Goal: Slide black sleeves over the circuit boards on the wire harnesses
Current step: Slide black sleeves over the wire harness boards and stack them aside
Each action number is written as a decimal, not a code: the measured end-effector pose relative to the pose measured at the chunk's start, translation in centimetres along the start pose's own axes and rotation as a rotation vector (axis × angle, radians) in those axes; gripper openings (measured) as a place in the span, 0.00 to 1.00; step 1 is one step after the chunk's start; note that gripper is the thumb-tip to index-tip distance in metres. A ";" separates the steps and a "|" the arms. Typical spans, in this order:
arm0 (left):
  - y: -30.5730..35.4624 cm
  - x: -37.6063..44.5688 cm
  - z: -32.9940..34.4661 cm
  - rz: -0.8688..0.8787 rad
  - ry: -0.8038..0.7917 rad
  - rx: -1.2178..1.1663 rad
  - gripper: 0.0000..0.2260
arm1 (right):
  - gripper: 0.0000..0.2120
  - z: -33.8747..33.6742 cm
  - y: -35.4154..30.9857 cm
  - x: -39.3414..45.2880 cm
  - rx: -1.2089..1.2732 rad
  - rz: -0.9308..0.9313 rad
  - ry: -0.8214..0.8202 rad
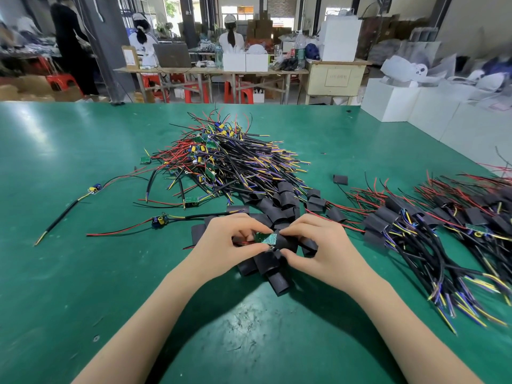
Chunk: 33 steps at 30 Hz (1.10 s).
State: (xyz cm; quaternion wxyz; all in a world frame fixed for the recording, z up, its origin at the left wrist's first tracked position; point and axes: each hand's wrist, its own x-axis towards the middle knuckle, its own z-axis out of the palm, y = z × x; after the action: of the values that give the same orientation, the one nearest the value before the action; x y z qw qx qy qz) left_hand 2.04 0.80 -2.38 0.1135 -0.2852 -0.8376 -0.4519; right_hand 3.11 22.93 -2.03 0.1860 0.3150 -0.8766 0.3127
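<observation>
A small green circuit board (pixel 265 238) with red wires is pinched in my left hand (pixel 227 245) just above the green table (pixel 83 167). My right hand (pixel 318 250) grips a black sleeve (pixel 286 242) whose open end meets the board's right edge. Loose black sleeves (pixel 273 268) lie in a heap under and behind both hands. A big tangle of bare harnesses (pixel 221 162) with green boards sits in the middle of the table. Harnesses with sleeves on them (pixel 432 231) are stacked to the right.
Single harnesses (pixel 158 220) lie loose at the left, one with a long black cable (pixel 62 216). A stray sleeve (pixel 340 179) lies apart at centre right. White boxes (pixel 410 103) stand past the table's right edge. People work at benches far behind.
</observation>
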 end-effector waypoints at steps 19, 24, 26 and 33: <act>0.1 -0.1 0.0 -0.058 -0.047 -0.117 0.14 | 0.13 0.6 -0.4 0.0 0.049 -0.042 0.070; 0.4 0.2 -0.6 -0.193 -0.013 -0.282 0.18 | 0.13 0.5 -0.3 0.0 0.027 -0.065 0.131; 0.5 0.2 -0.7 -0.205 -0.021 -0.281 0.16 | 0.12 0.5 -0.3 0.0 0.032 -0.095 0.136; 0.5 0.2 -0.6 -0.208 0.007 -0.293 0.11 | 0.20 0.2 -0.4 0.0 -0.036 0.032 0.080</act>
State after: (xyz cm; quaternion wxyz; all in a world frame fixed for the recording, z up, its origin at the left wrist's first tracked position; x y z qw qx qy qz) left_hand 2.08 0.55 -1.59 0.0262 -0.2088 -0.7874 -0.5794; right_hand 3.33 22.50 -2.01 0.2213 0.2847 -0.8789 0.3122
